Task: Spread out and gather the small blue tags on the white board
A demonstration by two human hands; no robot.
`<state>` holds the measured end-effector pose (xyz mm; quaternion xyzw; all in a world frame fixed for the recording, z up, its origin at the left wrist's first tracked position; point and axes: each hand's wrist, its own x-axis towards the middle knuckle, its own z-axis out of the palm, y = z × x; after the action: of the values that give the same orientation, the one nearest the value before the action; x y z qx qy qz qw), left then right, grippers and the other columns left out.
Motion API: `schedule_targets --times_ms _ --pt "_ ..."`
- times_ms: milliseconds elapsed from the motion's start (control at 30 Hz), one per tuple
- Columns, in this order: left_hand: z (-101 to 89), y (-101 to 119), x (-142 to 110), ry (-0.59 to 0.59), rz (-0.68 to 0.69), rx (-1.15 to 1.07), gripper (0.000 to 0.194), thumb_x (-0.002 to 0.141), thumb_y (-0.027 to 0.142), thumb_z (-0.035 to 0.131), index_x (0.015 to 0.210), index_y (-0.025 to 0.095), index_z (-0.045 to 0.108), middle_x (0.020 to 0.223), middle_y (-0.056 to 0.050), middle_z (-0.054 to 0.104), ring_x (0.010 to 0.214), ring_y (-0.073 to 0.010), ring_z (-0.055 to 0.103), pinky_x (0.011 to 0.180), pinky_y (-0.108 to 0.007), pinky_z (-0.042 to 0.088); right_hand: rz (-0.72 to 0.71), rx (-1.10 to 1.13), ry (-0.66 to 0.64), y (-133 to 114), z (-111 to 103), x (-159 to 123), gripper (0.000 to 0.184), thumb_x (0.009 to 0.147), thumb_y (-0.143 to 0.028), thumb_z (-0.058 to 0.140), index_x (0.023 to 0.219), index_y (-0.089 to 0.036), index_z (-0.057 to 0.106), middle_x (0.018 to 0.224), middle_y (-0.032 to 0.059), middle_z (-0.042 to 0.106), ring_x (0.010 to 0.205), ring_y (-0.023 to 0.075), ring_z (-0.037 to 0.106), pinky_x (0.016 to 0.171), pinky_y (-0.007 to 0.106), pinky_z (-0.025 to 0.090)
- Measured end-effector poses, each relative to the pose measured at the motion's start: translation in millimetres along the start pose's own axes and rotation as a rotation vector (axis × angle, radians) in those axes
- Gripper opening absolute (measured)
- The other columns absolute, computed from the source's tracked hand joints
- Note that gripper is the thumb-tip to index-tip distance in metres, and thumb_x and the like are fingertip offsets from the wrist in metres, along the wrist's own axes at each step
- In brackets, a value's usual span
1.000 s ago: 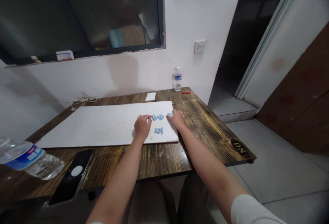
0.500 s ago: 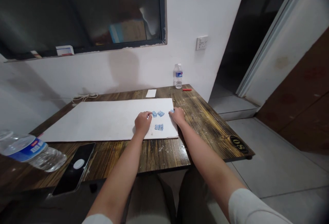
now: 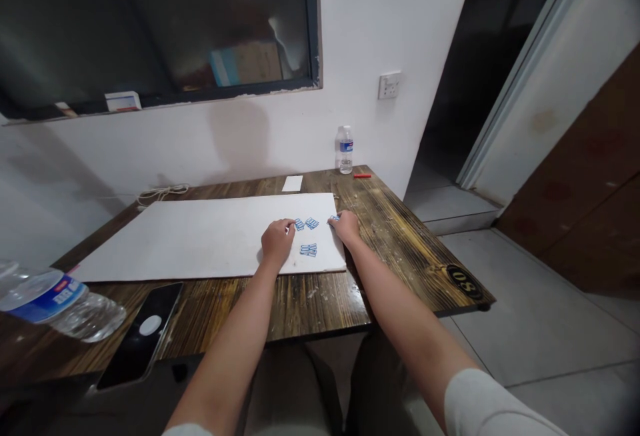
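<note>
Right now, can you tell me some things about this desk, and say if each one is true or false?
The left hand rests on the white rectangular board beside blue wire paper clips. True.

The right hand is holding a water bottle. False: the clear plastic water bottle stands at the far table edge, away from the hand.

A phone sits on the board. False: the black smartphone lies on the dark wooden table.

A small red stick lies near that bottle. True.
</note>
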<state>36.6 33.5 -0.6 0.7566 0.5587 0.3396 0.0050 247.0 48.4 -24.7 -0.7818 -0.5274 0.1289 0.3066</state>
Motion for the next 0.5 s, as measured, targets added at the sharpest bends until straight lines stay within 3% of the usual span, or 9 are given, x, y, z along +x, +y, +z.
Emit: schedule_targets --times_ms 333,500 --pt "-2.5 3.1 -1.3 -0.005 -0.013 -0.019 0.022 0.088 0.025 0.052 0.094 0.025 0.073 0.097 -0.002 0.074 0.088 -0.0198 0.065 0.073 -0.029 0.046 0.004 -0.015 0.034 -4.2 -1.3 -5.5 0.04 0.083 -0.038 0.063 0.113 -0.012 0.067 0.116 0.0189 0.067 0.11 0.0293 0.06 0.091 0.035 0.042" --pt "-2.9 4.1 -1.3 -0.001 -0.012 -0.009 0.021 0.088 0.025 0.052 0.093 0.025 0.073 0.096 -0.002 0.074 0.087 -0.0192 0.065 0.072 -0.029 0.045 -0.014 -0.049 0.03 -5.8 -0.8 -8.9 0.049 0.084 -0.05 0.062 0.111 -0.01 0.067 0.115 0.021 0.065 0.111 0.0309 0.058 0.092 0.038 0.041"
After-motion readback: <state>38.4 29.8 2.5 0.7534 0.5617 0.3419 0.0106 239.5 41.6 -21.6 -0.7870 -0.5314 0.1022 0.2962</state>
